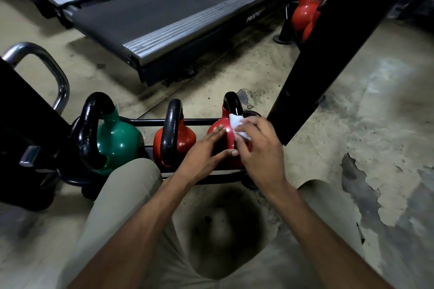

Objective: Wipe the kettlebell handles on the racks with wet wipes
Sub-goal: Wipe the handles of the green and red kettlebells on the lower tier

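Observation:
Three kettlebells stand on a low black rack: a green one at the left, a red one in the middle and another red one at the right. All have black handles. My right hand pinches a white wet wipe against the right kettlebell's handle. My left hand rests with straight fingers on that kettlebell's red body.
A slanted black rack post rises right of my hands. Another red kettlebell sits on a higher shelf at the back right. Two treadmills lie ahead. A chrome handle and dark equipment stand at the left. My knees frame the stained floor.

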`<act>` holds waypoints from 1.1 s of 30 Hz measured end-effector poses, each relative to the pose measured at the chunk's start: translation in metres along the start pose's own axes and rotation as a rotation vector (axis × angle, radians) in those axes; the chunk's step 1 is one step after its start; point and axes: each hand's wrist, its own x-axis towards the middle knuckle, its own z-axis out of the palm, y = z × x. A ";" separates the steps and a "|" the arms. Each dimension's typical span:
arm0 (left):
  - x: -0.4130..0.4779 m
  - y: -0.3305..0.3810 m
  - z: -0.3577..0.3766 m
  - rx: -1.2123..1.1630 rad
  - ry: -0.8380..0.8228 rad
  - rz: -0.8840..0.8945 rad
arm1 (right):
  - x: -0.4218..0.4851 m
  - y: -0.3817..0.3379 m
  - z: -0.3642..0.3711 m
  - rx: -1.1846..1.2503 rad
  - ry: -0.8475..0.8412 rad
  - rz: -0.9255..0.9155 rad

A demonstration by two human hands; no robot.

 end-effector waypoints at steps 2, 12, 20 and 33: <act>-0.001 0.004 -0.001 0.047 0.005 0.007 | -0.006 -0.003 0.002 0.223 0.069 0.331; -0.004 0.003 0.000 0.021 0.010 0.016 | 0.020 0.024 0.010 1.005 -0.222 1.002; -0.003 0.007 -0.001 0.040 0.011 0.002 | -0.004 0.008 -0.008 0.012 -0.141 -0.066; -0.004 -0.001 0.003 0.036 -0.030 -0.006 | -0.015 0.010 -0.016 0.386 -0.087 0.298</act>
